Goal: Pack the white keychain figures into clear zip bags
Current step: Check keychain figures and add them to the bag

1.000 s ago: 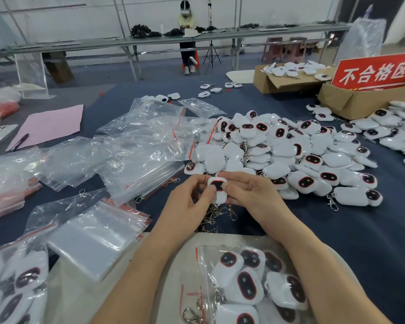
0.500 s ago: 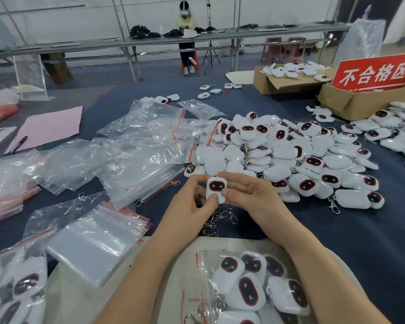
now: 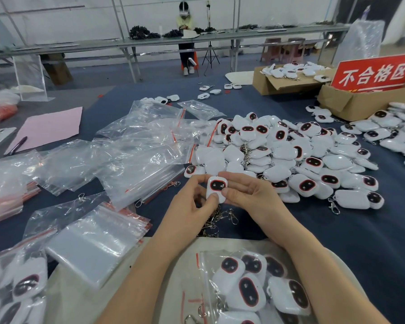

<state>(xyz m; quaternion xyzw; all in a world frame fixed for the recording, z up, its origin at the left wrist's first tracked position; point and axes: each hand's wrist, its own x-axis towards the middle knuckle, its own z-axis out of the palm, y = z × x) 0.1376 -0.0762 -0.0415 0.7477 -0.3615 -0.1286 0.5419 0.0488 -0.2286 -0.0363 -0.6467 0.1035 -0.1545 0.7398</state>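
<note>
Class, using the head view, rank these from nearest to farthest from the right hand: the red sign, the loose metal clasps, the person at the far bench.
1. Loose metal clasps, just below the right hand.
2. Red sign, far right, above a cardboard box.
3. Person, behind the far bench, at the back.

The forearms are angling in from seven and five o'clock, pointing toward twelve. The left hand (image 3: 192, 204) and right hand (image 3: 253, 195) are sitting close together, curled fingers pinching one keychain figure (image 3: 216, 187) between them.
</note>
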